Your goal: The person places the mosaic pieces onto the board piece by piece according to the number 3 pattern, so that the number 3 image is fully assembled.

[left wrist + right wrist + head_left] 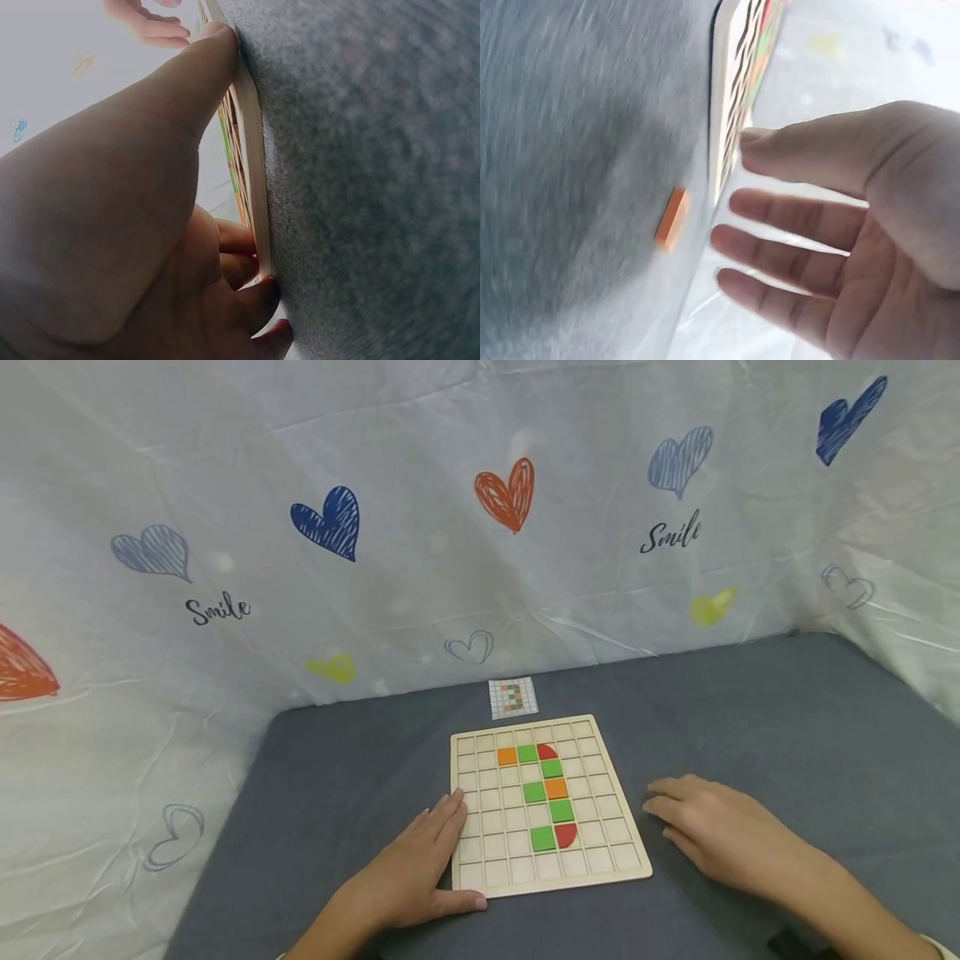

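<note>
A pale wooden grid board (495,868) lies on the cloth, with green, orange and red tiles set in some of its squares. Along its left edge and near corner rests my left hand (420,868), fingers stretched and thumb by the front edge. My right hand (720,835) hovers to the right of the board with nothing in its fingers, which are loosely spread. Below those fingers, in the right wrist view, a loose orange tile (673,220) lies on the cloth; in the head view it is hidden. The red tiles (566,836) have one rounded corner.
A small printed card (513,697) with a coloured grid pattern lies just behind the board. Dark grey cloth (360,777) covers the table. A white curtain (420,568) with hearts and lettering hangs along the back and sides.
</note>
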Available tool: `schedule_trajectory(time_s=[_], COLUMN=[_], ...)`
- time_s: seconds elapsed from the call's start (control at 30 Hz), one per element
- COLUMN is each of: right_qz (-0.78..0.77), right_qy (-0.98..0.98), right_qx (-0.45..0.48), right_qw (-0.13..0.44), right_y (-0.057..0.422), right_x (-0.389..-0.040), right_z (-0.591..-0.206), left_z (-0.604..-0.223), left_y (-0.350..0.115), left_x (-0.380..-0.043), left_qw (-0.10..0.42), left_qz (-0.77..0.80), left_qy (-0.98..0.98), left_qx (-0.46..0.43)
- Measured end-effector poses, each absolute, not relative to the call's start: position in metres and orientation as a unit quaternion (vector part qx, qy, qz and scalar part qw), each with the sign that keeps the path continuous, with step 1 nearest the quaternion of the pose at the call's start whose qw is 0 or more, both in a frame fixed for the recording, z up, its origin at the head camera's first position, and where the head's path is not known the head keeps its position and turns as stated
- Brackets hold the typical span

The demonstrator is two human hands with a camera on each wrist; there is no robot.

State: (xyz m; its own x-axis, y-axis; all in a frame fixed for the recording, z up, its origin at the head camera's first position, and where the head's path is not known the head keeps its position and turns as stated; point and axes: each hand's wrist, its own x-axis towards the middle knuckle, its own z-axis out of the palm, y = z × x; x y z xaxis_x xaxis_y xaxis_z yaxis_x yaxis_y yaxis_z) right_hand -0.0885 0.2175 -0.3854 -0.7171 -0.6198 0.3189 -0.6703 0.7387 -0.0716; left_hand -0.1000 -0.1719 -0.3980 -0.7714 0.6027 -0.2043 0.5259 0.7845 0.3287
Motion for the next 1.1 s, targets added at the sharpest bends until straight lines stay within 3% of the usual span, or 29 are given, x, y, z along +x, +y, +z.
schedule_trajectory(time_s=[0.23, 0.57, 1.1], right_qz=[0.076, 0.136, 0.179], right_qy=[-0.936, -0.922, -0.908], right_qx=[0.326, 0.338, 0.363], right_qw=[0.108, 0.130, 0.112], right_y=[0.226, 0.237, 0.241], right_x=[-0.094, -0.106, -0.113], right_z=[-0.392, -0.401, -0.399], left_z=[-0.401, -0.400, -0.398], left_y=[-0.172, -0.172, -0.173], left_x=[-0.099, -0.099, -0.100], left_qw=[0.151, 0.145, 0.141], left_qz=[0.136, 0.134, 0.131], left_qy=[0.929, 0.929, 0.931], left_qx=[0.308, 0.312, 0.310])
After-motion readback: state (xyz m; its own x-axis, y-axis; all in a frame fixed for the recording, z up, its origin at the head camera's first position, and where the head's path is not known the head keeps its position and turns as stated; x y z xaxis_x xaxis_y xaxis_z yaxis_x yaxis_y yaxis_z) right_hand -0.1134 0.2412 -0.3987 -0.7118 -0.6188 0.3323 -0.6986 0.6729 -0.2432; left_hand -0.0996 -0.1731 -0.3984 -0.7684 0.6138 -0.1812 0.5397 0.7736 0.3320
